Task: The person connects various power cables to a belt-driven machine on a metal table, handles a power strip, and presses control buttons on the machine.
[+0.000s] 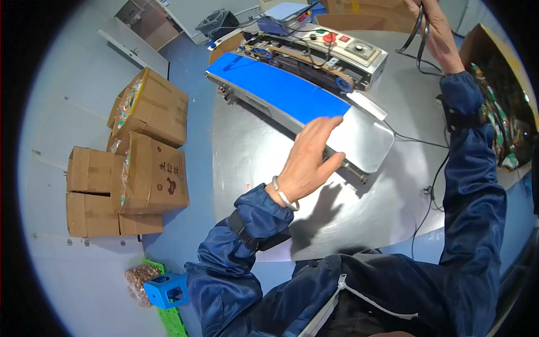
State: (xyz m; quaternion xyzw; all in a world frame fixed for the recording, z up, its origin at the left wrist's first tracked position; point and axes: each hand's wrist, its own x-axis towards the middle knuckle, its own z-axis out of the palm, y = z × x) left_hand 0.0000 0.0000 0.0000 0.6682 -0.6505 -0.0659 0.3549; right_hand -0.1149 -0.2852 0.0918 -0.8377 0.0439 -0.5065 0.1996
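Right hand (435, 36) grips looped thin black cable (414, 31); yanking could snag it. Left hand (309, 157), open near flat blue conveyor belt (281, 84), could get pinched if it starts.

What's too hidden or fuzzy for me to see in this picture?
In the head view:
Right hand: fingertips, cut off by the top edge.
Left hand: palm, hidden by the hand's own back.
Packets in the open carton at right: contents, too small and shadowed.
Black bin: what's inside, too small and dark.
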